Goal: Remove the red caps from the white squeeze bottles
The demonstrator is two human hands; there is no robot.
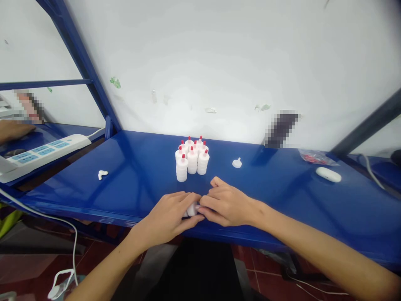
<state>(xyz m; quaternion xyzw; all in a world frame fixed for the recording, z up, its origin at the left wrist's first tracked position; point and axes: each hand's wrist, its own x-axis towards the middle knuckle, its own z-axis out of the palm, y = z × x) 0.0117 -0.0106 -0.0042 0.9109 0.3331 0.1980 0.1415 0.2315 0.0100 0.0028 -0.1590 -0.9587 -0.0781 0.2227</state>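
My left hand (174,214) is wrapped round a white plastic squeeze bottle (191,210), which lies on its side near the table's front edge. Most of the bottle is hidden by my fingers. My right hand (226,205) is closed in a pinch at the bottle's nozzle end; the fingers cover the tip. Just beyond my hands stands a cluster of several white squeeze bottles (181,170) with red tips, all upright. Right of them a small white funnel (237,163) rests on the blue table (150,175).
White earbuds (102,174) lie on the left; a white oval case (328,174) and a clear bag with red pieces (316,158) are at the right. A pixelated phone-like object (281,128) leans on the wall. A power strip (46,152) and another person's hand (14,130) are far left.
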